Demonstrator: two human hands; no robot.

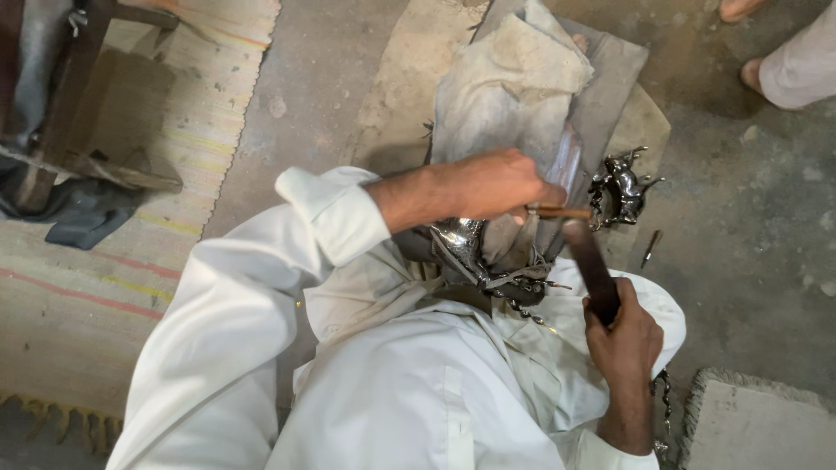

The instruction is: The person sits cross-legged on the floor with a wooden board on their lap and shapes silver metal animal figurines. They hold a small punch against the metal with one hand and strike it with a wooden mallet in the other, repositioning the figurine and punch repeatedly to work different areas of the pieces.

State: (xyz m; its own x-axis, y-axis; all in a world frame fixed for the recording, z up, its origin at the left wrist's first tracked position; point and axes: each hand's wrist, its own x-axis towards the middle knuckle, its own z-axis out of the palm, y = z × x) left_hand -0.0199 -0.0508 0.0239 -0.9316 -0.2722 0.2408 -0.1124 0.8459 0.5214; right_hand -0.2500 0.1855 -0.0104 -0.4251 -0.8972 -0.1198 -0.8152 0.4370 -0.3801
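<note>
My left hand (492, 184) reaches across from the left and grips a thin brown punch-like tool (562, 211), held level over a shiny metal figurine (466, 244) resting in my lap. My right hand (623, 335) is closed around the dark wooden handle of a hammer (590, 261), whose upper end sits just under the thin tool's tip. A grey cloth-covered block (514, 87) lies in front of me, behind the figurine. A second dark metal animal figurine (618, 191) stands on the floor just right of the block.
A striped woven mat (113, 261) covers the floor at left, with a wooden frame (61, 130) and dark cloth on it. A small metal tool (650, 247) lies on the concrete floor at right. Another person's feet (775, 52) are at top right. A grey pad (758, 422) sits at bottom right.
</note>
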